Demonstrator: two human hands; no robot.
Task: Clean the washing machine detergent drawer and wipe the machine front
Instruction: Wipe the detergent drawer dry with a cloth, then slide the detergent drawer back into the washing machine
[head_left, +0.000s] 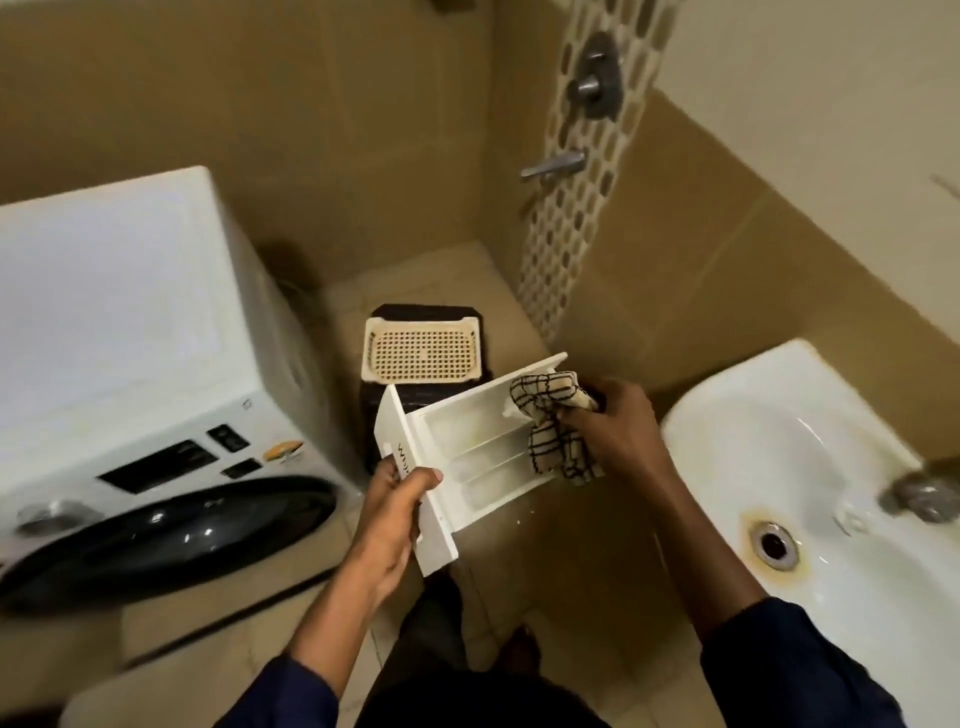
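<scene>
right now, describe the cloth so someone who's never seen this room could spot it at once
Start at the white sink on the right; just left of it a white detergent drawer is held up. Bunched at its back end is the cloth: cream with a black grid, unlike the plain white plastic.

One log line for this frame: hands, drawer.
stage: wiping detergent drawer | left hand: grips its front panel | right hand: holds checked cloth at its far end | drawer: out of washing machine
</scene>
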